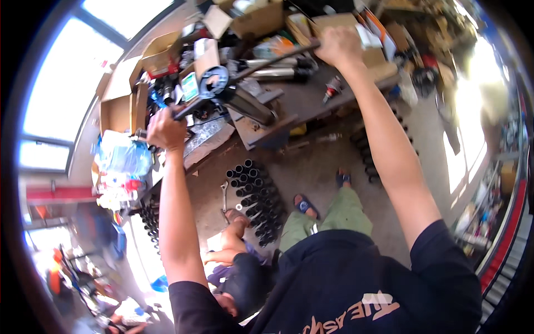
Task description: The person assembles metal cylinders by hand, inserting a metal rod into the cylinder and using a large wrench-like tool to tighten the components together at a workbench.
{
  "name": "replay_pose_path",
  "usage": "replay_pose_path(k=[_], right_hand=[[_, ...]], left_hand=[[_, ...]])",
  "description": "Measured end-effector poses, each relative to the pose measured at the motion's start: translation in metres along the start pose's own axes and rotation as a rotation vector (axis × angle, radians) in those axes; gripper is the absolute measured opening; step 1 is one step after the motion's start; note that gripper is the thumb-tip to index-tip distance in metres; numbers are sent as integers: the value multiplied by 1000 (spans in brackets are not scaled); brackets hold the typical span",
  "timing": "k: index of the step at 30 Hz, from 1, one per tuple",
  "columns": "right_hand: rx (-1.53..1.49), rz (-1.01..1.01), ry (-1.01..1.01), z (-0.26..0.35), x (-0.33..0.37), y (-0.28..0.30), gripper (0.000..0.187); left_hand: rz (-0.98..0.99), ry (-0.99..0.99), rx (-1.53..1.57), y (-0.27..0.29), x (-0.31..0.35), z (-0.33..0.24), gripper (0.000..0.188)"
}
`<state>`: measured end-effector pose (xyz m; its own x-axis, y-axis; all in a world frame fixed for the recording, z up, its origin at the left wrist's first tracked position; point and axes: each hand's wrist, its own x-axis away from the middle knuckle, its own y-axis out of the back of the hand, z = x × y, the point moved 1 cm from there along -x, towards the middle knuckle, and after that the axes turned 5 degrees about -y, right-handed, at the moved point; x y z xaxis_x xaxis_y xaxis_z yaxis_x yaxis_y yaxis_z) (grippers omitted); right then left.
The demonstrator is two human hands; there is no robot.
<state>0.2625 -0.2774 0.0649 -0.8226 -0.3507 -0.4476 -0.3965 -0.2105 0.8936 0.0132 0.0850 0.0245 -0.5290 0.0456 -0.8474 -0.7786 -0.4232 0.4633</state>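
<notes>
The cluttered workbench (311,100) fills the upper centre. On it, the cylindrical metal part (247,103) is seated in the round fitting (214,80). Both hands clench the long bar (267,61): left hand (166,131) centre-left, right hand (339,47) top centre. Judged mid-operation; tightening or loosening unfinished.

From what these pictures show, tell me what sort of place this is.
Probably a repair workshop: a cluttered workbench strewn with metal cylinders, black tubes standing on the concrete floor, and a wrench beside them.
</notes>
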Motion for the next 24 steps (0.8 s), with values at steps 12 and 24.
replay_pose_path(k=[12,24], right_hand=[[-252,129,-59,-15,92,42,6],[-411,-277,-126,-159,4,14,8]], left_hand=[[-12,-136,34,-14,-19,-16,39],[1869,-472,-388,-95,-75,-163,86]])
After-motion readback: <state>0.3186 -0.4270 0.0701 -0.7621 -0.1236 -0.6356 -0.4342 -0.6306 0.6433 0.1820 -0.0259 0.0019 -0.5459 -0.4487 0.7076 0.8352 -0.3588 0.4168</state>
